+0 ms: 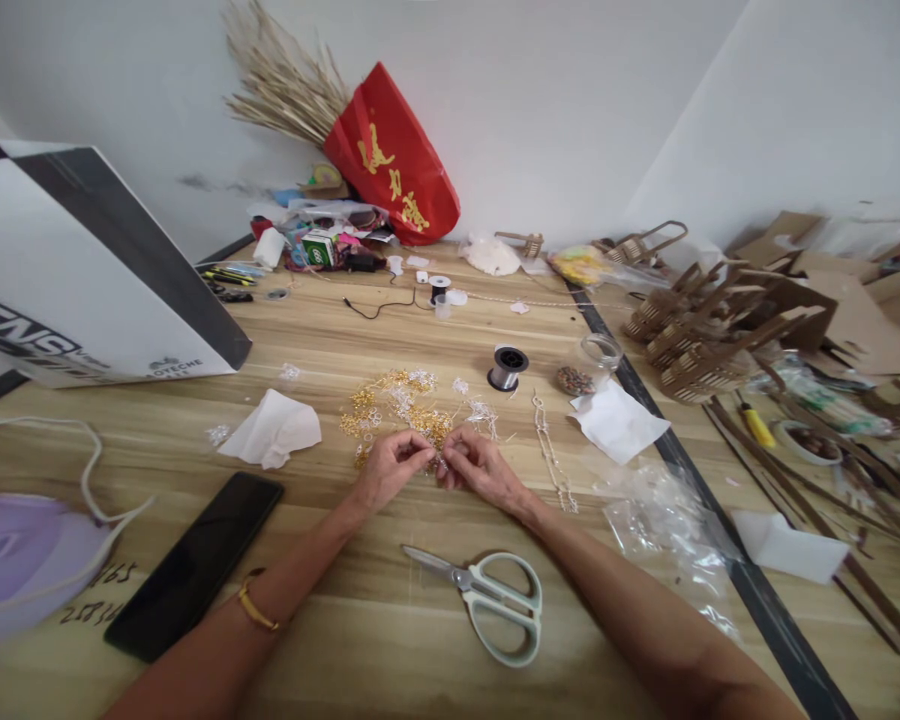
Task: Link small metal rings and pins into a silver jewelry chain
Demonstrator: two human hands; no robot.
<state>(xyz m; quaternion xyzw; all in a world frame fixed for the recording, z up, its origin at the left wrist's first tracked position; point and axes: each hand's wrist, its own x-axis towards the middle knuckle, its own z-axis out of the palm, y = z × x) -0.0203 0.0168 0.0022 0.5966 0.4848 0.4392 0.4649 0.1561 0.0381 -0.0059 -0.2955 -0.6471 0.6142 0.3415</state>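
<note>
Over the near edge of a pile of gold and silver beads, my left hand is closed, thumb and forefinger pinched. My right hand meets it fingertip to fingertip, also in a pinch. Whatever lies between the fingers is too small to make out; a bit of silvery material shows just below them. Scissors with pale handles lie on the table in front of my wrists. Beyond my right hand stands a spool of clear line, and a beaded strand is stretched out to the right.
A black phone and white paper lie on the left, near a large box. To the right are a clear jar, plastic bags and small woven baskets. A red bag leans on the wall.
</note>
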